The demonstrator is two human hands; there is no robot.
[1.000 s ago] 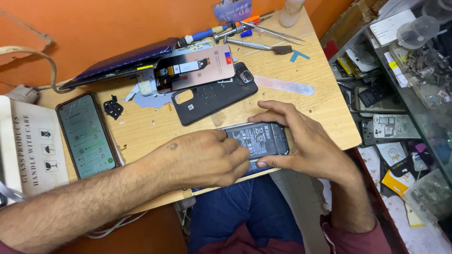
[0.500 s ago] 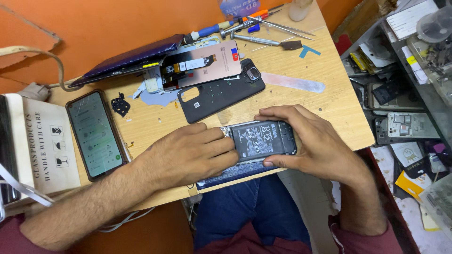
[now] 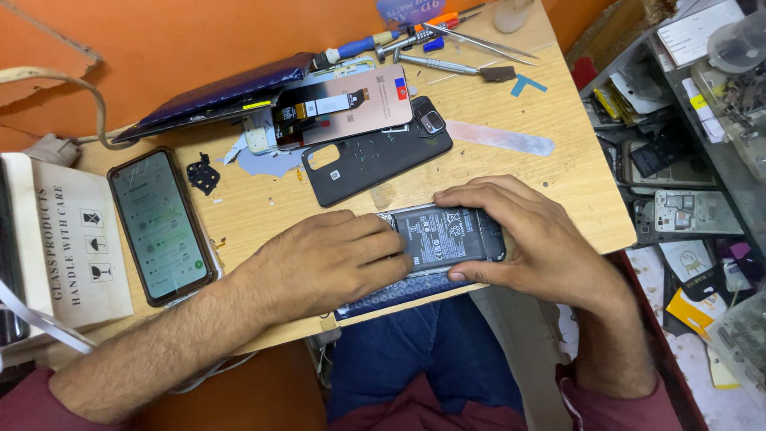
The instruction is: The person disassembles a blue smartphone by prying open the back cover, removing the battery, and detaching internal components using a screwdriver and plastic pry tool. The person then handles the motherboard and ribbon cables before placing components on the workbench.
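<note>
Both your hands are gripping the opened phone (image 3: 447,239) at the surface's (image 3: 558,191) 6 o'clock edge: left hand (image 3: 327,259), right hand (image 3: 531,239); keep pressing evenly, avoiding flexing the battery.

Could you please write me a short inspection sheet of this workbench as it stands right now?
Surface: wooden table, scuffed.
Job's things: opened phone at the near edge, battery showing, held between both hands.
Clutter: black back cover, pink display panel, lit phone, screwdrivers, tweezers, white box.
Grippers: left hand and right hand grip the phone's ends.
Cables: beige cable at far left.
Surroundings: orange wall; parts shelf at right.
</note>
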